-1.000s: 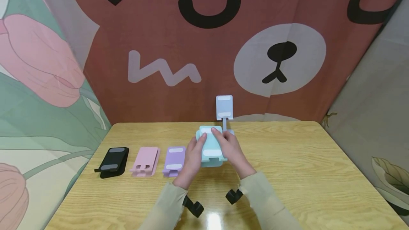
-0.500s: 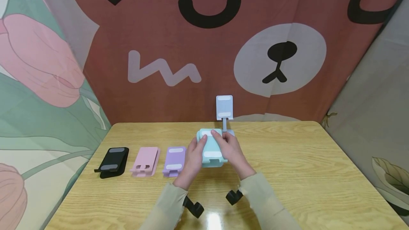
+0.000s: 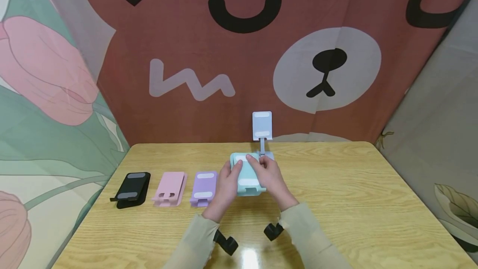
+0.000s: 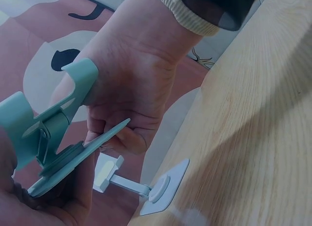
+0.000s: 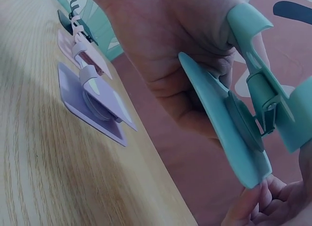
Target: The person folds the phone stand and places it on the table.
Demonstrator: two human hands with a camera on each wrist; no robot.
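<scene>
Both hands hold a mint-green foldable phone stand [image 3: 248, 171] above the middle of the table. My left hand [image 3: 225, 188] grips its left side, thumb on the front panel. My right hand [image 3: 274, 179] grips the right side, with its thumb also on that panel near the upper pale pad. In the right wrist view the stand's flat base [image 5: 222, 119] and its panel are a little apart, joined by a short hinged arm [image 5: 263, 97]. Just behind the hands, a light-blue phone stand [image 3: 262, 125] stands unfolded, its base partly hidden.
Folded phone stands lie in a row at the left: a black one [image 3: 133, 190], a pink one [image 3: 170, 189] and a purple one [image 3: 203, 189]. The wooden table [image 3: 354, 202] ends at a printed cloth backdrop [image 3: 179, 119]. Black wrist cameras hang below both sleeves.
The mint-green stand's panel has sunk slightly toward me and its base, with both thumbs moving down along with it. The other stands have not moved.
</scene>
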